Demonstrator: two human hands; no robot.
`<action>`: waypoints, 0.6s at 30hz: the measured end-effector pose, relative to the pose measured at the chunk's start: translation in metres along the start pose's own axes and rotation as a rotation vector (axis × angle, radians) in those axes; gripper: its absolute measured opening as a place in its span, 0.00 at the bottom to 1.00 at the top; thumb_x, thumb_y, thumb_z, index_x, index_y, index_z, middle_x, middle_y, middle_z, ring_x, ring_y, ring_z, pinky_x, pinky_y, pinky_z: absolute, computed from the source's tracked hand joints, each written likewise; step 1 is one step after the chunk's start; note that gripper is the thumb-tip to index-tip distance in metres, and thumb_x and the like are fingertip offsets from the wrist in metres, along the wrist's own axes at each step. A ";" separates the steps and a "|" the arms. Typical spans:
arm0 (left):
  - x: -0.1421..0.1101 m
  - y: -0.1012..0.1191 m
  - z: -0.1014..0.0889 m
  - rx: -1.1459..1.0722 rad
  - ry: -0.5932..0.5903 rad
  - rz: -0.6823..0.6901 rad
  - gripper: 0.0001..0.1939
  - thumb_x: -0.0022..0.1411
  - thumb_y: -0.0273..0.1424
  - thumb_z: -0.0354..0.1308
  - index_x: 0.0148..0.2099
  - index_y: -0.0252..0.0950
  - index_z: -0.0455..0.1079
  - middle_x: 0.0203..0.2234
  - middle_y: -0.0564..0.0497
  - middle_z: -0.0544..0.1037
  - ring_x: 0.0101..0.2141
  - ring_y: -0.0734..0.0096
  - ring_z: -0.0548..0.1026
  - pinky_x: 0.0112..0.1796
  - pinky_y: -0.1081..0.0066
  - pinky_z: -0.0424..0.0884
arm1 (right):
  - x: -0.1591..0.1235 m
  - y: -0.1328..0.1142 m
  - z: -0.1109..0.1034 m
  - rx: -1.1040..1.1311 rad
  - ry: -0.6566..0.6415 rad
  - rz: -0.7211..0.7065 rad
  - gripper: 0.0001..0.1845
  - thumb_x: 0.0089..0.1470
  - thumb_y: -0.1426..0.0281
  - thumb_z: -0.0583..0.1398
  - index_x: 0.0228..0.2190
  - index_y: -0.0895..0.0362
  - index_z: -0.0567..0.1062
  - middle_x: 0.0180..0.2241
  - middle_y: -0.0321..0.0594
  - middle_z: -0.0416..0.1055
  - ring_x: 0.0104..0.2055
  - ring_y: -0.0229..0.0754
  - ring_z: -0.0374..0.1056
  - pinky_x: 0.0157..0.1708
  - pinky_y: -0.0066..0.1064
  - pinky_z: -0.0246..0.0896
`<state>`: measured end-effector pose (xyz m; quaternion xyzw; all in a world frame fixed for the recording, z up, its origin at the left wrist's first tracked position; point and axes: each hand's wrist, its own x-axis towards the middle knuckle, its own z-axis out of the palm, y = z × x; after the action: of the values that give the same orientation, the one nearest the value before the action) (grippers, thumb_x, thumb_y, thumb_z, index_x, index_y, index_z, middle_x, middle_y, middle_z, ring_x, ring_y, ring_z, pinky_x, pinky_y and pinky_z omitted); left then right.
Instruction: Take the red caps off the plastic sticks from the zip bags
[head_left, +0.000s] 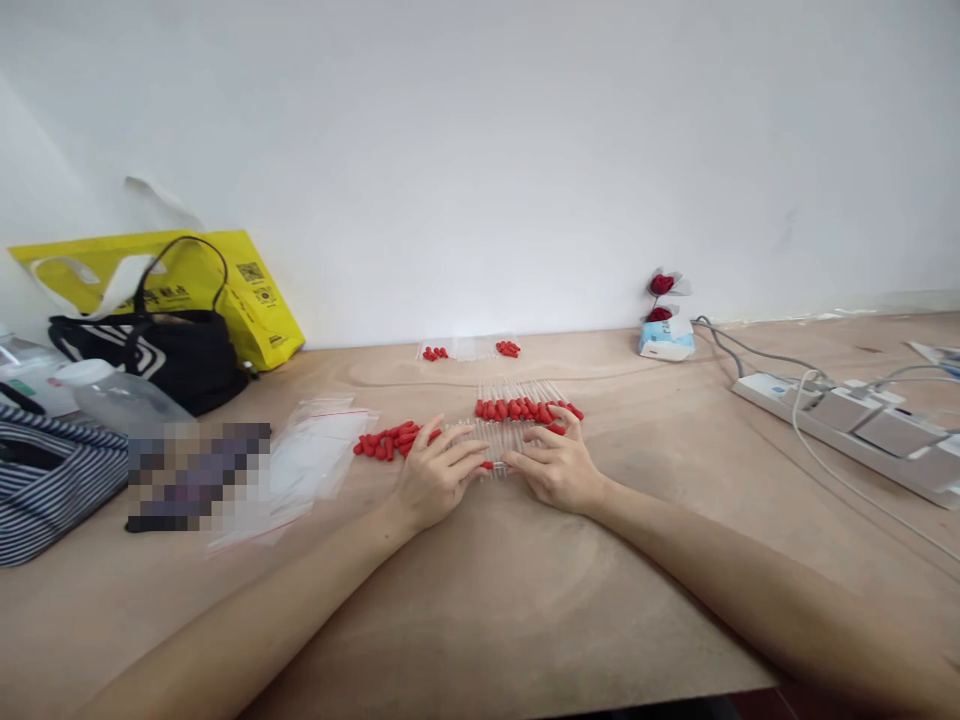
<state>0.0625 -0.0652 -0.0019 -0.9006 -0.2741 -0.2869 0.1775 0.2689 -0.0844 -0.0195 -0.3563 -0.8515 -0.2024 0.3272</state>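
Observation:
My left hand (441, 472) is closed, with a small red rubber bulb (487, 464) at its thumb and fingertips. Facing it, my right hand (559, 468) pinches a thin clear dropper tube whose end meets that bulb; my fingers partly hide the joint. Beneath and behind both hands lies a row of clear tubes (496, 436) side by side. Beyond it is a row of droppers with red bulbs (517, 409), their tubes pointing at the wall. A pile of loose red bulbs (386, 441) lies left of my left hand.
Clear zip bags (311, 462) lie to the left, near a yellow bag (262, 300), a black bag (187, 355), a striped bag (56, 480) and a plastic bottle (124, 395). Bagged droppers (469, 348) rest by the wall. At right is a power strip (840, 425) with cables.

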 end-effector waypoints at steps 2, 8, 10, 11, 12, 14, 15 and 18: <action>-0.001 0.000 -0.003 0.007 0.015 0.027 0.09 0.59 0.30 0.50 0.34 0.42 0.72 0.35 0.55 0.77 0.44 0.67 0.70 0.53 0.55 0.49 | 0.000 0.000 0.000 -0.001 0.003 -0.013 0.11 0.55 0.70 0.51 0.33 0.50 0.73 0.21 0.30 0.71 0.35 0.36 0.62 0.47 0.38 0.38; 0.000 0.000 -0.007 0.022 0.030 0.056 0.09 0.59 0.28 0.50 0.32 0.41 0.71 0.33 0.57 0.78 0.42 0.68 0.71 0.51 0.56 0.51 | -0.001 -0.001 -0.001 -0.018 0.044 -0.044 0.10 0.56 0.69 0.51 0.32 0.50 0.72 0.20 0.29 0.71 0.34 0.35 0.62 0.48 0.38 0.37; -0.001 0.000 -0.007 0.027 0.007 0.056 0.10 0.60 0.28 0.49 0.32 0.41 0.71 0.33 0.57 0.78 0.42 0.68 0.71 0.50 0.57 0.52 | -0.001 -0.001 -0.001 -0.019 0.040 -0.043 0.10 0.56 0.69 0.51 0.32 0.50 0.72 0.20 0.29 0.70 0.34 0.34 0.62 0.48 0.38 0.37; -0.001 0.000 -0.007 0.029 -0.007 0.051 0.10 0.60 0.28 0.48 0.32 0.42 0.71 0.33 0.56 0.78 0.42 0.68 0.71 0.50 0.57 0.53 | -0.002 -0.001 -0.002 -0.016 0.029 -0.040 0.10 0.56 0.69 0.51 0.33 0.49 0.72 0.20 0.29 0.70 0.34 0.34 0.62 0.48 0.38 0.37; -0.001 0.000 -0.007 0.031 -0.020 0.046 0.11 0.60 0.28 0.48 0.32 0.42 0.71 0.33 0.55 0.78 0.42 0.67 0.71 0.50 0.56 0.53 | -0.002 -0.001 -0.002 -0.013 0.018 -0.037 0.10 0.55 0.69 0.51 0.33 0.49 0.72 0.20 0.29 0.70 0.34 0.34 0.62 0.48 0.38 0.37; -0.001 0.000 -0.008 0.034 -0.032 0.040 0.12 0.60 0.28 0.47 0.32 0.42 0.72 0.33 0.55 0.78 0.42 0.67 0.71 0.50 0.56 0.53 | -0.001 -0.001 -0.002 -0.009 0.012 -0.035 0.10 0.55 0.69 0.51 0.33 0.49 0.72 0.20 0.29 0.70 0.34 0.34 0.62 0.49 0.39 0.36; -0.001 0.001 -0.008 0.034 -0.030 0.042 0.12 0.60 0.27 0.47 0.32 0.42 0.72 0.32 0.55 0.78 0.42 0.67 0.70 0.50 0.56 0.53 | -0.001 -0.001 -0.002 -0.010 0.020 -0.039 0.10 0.55 0.69 0.51 0.33 0.49 0.72 0.19 0.29 0.69 0.34 0.34 0.62 0.49 0.39 0.36; 0.000 0.003 -0.007 0.026 -0.011 0.054 0.13 0.60 0.26 0.47 0.31 0.41 0.71 0.32 0.55 0.78 0.42 0.68 0.70 0.49 0.57 0.54 | 0.000 -0.002 -0.003 -0.018 0.047 -0.042 0.11 0.55 0.69 0.50 0.32 0.50 0.72 0.18 0.29 0.69 0.34 0.34 0.62 0.50 0.41 0.34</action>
<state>0.0608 -0.0710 0.0031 -0.9068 -0.2546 -0.2733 0.1953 0.2682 -0.0876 -0.0175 -0.3364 -0.8490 -0.2250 0.3397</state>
